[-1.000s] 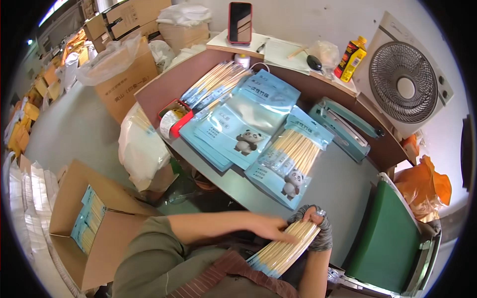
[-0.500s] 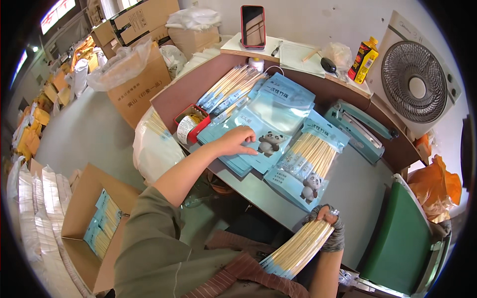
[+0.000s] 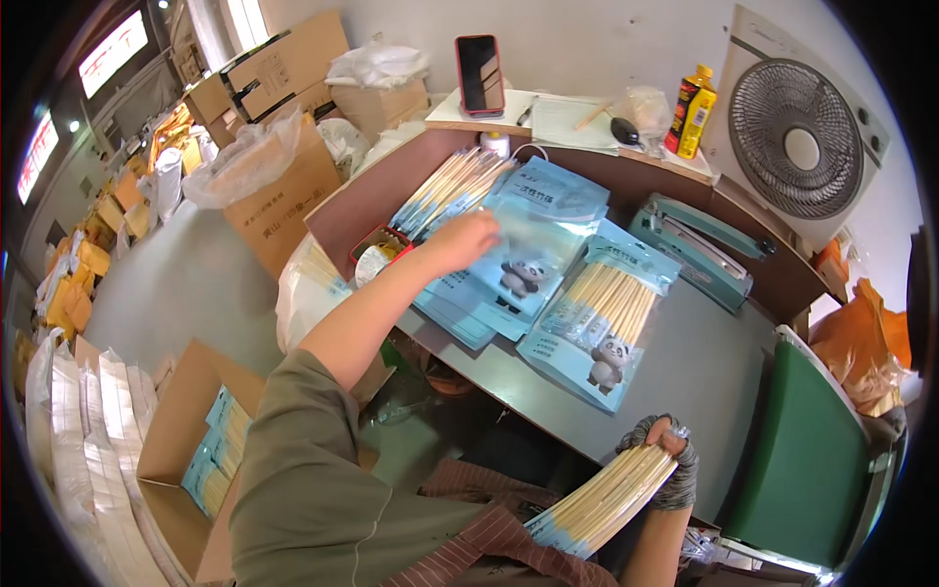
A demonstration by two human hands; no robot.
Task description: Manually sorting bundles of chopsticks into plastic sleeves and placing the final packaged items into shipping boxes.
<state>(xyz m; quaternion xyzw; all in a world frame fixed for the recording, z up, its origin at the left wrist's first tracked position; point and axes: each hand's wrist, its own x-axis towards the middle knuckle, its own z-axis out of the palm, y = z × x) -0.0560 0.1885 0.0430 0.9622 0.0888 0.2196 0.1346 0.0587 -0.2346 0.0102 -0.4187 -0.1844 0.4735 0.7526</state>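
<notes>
My left hand [image 3: 462, 242] is over the left side of a flat blue-and-clear plastic bag [image 3: 559, 245] printed with a panda, on top of a stack of such bags. Its fingers are blurred, so whether they grip the bag edge does not show. At the lower right, clear of the table edge, my right hand [image 3: 667, 452], in a grey knitted half-glove, grips the end of a thick bundle of chopsticks [image 3: 611, 501] with blue wrapping at the far end. A filled bag of chopsticks [image 3: 602, 318] lies on the table between my hands.
Loose wrapped chopsticks [image 3: 450, 191] and a red box [image 3: 380, 249] are behind the left hand. A teal sealing device [image 3: 694, 254] stands right. Around are a phone [image 3: 480, 76], a fan [image 3: 802, 137], a green panel [image 3: 797, 460] and an open carton [image 3: 161, 455] holding filled bags.
My left hand has moved up the bag, away from the panda print toward the loose chopsticks. My right hand keeps hold of the bundle. The whole view has shifted slightly.
</notes>
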